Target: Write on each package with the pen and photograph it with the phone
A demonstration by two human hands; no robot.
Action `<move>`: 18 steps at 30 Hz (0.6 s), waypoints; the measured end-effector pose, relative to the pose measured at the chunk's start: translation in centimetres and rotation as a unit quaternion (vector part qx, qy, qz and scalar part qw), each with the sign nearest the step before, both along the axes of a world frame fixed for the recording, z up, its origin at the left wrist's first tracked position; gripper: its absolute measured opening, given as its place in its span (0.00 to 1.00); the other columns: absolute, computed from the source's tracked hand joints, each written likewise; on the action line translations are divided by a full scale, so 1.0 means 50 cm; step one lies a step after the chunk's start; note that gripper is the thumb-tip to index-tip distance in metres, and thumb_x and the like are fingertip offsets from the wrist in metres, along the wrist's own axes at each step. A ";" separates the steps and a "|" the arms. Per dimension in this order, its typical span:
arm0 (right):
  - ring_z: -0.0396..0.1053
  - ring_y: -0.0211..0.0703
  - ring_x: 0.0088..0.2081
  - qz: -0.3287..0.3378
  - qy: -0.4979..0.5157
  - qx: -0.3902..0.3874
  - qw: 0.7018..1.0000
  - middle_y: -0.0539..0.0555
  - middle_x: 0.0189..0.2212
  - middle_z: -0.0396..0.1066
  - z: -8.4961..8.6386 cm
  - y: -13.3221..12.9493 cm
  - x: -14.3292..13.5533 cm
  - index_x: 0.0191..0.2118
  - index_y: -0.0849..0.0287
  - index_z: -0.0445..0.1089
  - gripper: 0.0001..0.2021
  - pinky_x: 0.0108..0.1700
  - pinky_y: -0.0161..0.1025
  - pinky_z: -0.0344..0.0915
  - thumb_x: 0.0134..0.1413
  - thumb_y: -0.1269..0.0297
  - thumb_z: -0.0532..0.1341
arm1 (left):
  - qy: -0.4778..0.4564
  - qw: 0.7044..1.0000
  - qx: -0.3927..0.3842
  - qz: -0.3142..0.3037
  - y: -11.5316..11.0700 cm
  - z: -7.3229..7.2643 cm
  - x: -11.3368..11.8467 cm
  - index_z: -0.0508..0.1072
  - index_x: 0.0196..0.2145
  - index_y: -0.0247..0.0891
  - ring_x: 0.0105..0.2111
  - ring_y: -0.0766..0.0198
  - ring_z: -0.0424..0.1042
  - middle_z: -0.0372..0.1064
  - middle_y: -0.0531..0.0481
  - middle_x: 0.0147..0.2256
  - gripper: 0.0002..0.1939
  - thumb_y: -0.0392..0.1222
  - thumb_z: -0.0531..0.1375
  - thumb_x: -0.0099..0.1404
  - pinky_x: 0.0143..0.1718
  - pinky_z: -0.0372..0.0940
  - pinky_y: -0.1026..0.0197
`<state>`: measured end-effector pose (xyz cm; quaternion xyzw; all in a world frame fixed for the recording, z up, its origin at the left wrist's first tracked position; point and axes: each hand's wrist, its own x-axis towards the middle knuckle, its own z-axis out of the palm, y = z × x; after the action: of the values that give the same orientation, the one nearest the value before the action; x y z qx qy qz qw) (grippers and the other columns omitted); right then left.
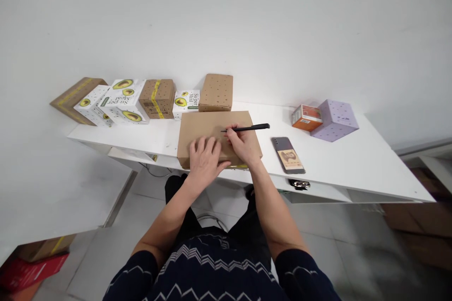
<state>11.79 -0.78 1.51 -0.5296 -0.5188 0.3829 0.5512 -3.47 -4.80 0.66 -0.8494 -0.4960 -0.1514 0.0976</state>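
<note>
A flat brown cardboard box (201, 124) lies at the front edge of the white table. My left hand (205, 157) rests on its top near the front, fingers spread, with the thumb by the front edge. My right hand (242, 142) grips a black pen (254, 127), its tip at the box top near the middle and its other end pointing right. Any mark under the tip is too small to make out.
Along the wall at the left stand avocado-print boxes (125, 99) and brown boxes (216, 91). To the right, a phone (288, 156) lies near the front edge, with an orange box (306, 117) and a purple box (337, 120) behind it.
</note>
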 end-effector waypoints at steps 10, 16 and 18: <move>0.66 0.39 0.26 -0.004 -0.105 0.019 0.994 0.47 0.24 0.67 -0.005 0.003 0.004 0.32 0.57 0.67 0.09 0.32 0.37 0.63 0.56 0.57 0.58 | -0.022 0.999 0.019 -0.027 0.003 -0.041 0.001 0.67 0.63 0.34 0.62 0.41 0.62 0.66 0.38 0.62 0.30 0.55 0.57 0.70 0.61 0.55 0.38; 0.68 0.42 0.27 0.010 -0.143 0.016 0.990 0.48 0.24 0.70 -0.017 0.007 0.007 0.34 0.56 0.67 0.10 0.32 0.38 0.62 0.59 0.55 0.56 | -0.030 0.999 0.019 -0.028 0.005 -0.045 0.001 0.66 0.64 0.35 0.62 0.41 0.63 0.66 0.38 0.62 0.31 0.55 0.57 0.70 0.62 0.55 0.38; 0.69 0.43 0.28 0.011 -0.157 0.019 0.987 0.49 0.25 0.71 -0.018 0.009 0.007 0.34 0.56 0.68 0.10 0.33 0.39 0.62 0.59 0.56 0.56 | -0.027 0.999 0.020 -0.028 0.005 -0.046 0.001 0.66 0.64 0.35 0.62 0.42 0.63 0.66 0.38 0.62 0.31 0.55 0.57 0.70 0.62 0.55 0.38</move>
<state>12.13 -0.33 0.63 -0.5669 -0.6118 0.2909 0.4688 -3.40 -4.56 -1.66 -0.8563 -0.4717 -0.1868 0.0968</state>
